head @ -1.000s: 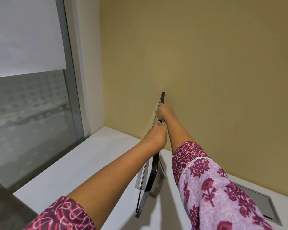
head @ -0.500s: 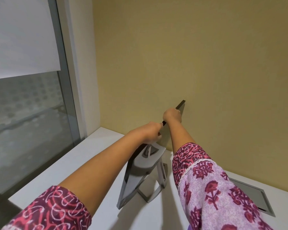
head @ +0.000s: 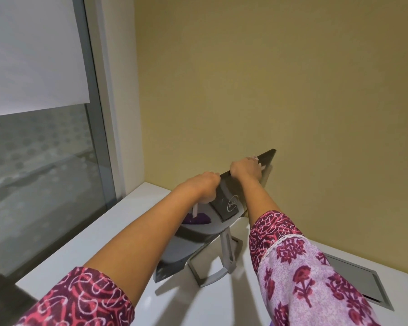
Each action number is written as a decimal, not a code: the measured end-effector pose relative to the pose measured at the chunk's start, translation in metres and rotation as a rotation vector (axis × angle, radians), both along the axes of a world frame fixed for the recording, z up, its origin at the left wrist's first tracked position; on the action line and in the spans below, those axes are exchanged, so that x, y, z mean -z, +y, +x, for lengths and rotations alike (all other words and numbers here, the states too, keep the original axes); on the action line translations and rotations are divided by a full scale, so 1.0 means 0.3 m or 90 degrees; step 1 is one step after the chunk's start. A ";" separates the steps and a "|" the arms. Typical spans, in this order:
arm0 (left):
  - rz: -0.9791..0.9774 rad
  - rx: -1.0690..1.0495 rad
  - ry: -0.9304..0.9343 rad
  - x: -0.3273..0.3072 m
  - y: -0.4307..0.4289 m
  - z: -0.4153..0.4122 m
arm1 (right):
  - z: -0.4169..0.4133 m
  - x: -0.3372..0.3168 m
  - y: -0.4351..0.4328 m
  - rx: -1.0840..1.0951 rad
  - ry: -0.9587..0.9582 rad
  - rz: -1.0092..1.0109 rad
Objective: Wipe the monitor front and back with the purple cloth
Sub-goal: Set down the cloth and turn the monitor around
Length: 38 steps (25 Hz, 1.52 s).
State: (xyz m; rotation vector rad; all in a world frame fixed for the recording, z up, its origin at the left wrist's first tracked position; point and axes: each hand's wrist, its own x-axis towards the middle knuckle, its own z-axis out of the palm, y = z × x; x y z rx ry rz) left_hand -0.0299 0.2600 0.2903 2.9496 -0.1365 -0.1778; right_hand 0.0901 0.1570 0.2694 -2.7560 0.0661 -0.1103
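The dark monitor (head: 224, 196) stands on a grey stand (head: 227, 251) on the white desk (head: 127, 222), turned so its back with the round logo faces me. My left hand (head: 205, 184) grips the monitor's top edge near the middle. Further along the same edge, toward the wall, my right hand (head: 245, 170) grips it too. A bit of the purple cloth (head: 197, 218) with a white tag shows just under my left hand against the monitor's back; most of it is hidden by my arm.
A yellow wall (head: 292, 90) stands close behind the monitor. A window (head: 40, 165) with a white blind runs along the left. A grey cable hatch (head: 353, 281) is set in the desk at the right.
The monitor has swivelled from edge-on to showing its back to me. Both hands stayed on its top edge and moved with it.
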 end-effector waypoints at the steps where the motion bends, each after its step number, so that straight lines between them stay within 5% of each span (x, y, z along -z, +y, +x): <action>1: 0.018 -0.011 -0.005 0.005 0.015 0.004 | -0.008 0.000 0.002 0.007 0.003 -0.026; 12: 0.128 -0.141 -0.174 0.049 0.105 0.054 | -0.062 -0.013 0.046 0.072 0.035 -0.134; 16: 0.143 -0.181 -0.221 0.092 0.158 0.103 | -0.055 0.003 0.030 0.026 -0.078 -0.158; 26: 0.097 -0.223 -0.223 0.074 0.307 0.213 | -0.017 0.047 -0.099 -0.157 -0.250 -0.037; 38: 0.025 -0.180 -0.281 0.095 0.408 0.302 | -0.002 0.067 -0.139 -0.183 -0.254 0.063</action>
